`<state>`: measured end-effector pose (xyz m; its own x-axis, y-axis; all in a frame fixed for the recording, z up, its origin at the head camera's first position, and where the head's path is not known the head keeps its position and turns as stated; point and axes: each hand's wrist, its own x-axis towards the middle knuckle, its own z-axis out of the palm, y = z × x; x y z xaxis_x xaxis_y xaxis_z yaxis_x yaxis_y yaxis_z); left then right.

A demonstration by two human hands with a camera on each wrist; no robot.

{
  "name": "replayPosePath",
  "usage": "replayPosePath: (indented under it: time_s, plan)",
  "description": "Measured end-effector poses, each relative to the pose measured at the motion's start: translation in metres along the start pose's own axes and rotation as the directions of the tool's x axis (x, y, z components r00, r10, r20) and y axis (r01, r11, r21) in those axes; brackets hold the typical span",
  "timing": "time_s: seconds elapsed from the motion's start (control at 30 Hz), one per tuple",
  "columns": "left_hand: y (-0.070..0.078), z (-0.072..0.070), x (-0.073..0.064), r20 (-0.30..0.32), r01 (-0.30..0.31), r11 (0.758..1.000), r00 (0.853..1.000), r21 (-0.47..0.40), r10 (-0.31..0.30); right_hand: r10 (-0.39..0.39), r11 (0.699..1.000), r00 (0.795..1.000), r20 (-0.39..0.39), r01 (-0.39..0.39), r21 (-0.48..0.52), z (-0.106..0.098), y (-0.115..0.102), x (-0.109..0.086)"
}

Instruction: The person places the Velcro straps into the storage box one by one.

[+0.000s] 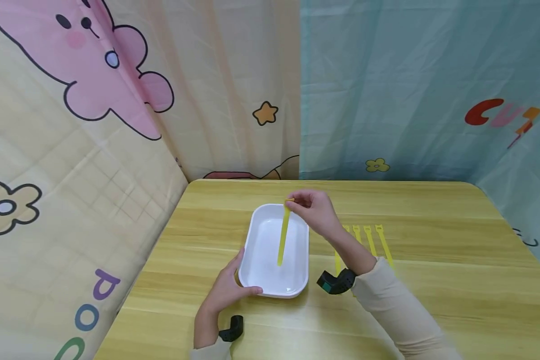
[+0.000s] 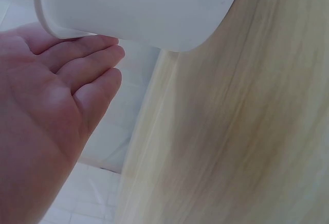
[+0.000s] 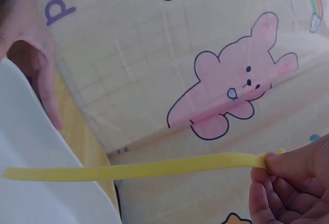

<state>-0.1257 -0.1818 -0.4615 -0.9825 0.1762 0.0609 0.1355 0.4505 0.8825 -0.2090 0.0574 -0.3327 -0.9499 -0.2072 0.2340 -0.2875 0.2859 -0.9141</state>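
Note:
Between thumb and fingertips, my right hand [image 1: 316, 209] pinches one end of a yellow hook-and-loop cable tie [image 1: 284, 235]. The strap hangs down over the inside of a white tray [image 1: 252, 235]; in the right wrist view the yellow cable tie [image 3: 128, 170] stretches out flat across the tray's edge. My left hand [image 1: 227, 287] rests at the tray's near left corner, its thumb along the near side and its fingers along the left side. Seen from the left wrist, the fingers [image 2: 95, 62] lie fairly straight by the tray's outer wall [image 2: 133, 13].
Several more yellow cable ties [image 1: 384, 244] lie in a row on the wooden table [image 1: 450, 250], partly hidden behind my right forearm. Each wrist wears a black band. Printed curtains [image 1: 234, 100] stand behind and to the left of the table.

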Motion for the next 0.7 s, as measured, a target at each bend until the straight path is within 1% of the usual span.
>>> replayPosePath:
  time_s: [0.17,0.27,0.33,0.57,0.7]
  plan:
    - [0.022,-0.005,-0.005,0.018,-0.006,1.0,1.0,-0.014,0.006,0.013,0.998,1.0,0.011,-0.013,0.067,0.02,0.011,-0.003]
    - [0.026,-0.006,-0.006,0.017,-0.003,1.0,1.0,-0.013,0.003,0.014,0.994,1.0,0.016,-0.016,0.105,0.029,0.015,-0.003]
    - [0.027,-0.007,-0.006,0.016,-0.003,1.0,1.0,-0.013,0.003,0.019,0.992,1.0,0.016,-0.021,0.122,0.034,0.018,-0.003]
    - [0.026,-0.006,-0.006,0.02,-0.001,1.0,1.0,-0.016,0.001,0.076,0.983,0.997,0.018,-0.078,0.167,0.044,0.023,-0.003]
    - [0.027,-0.006,-0.007,0.02,0.003,1.0,1.0,-0.014,-0.003,0.084,0.978,0.996,0.032,-0.089,0.191,0.047,0.024,-0.002]
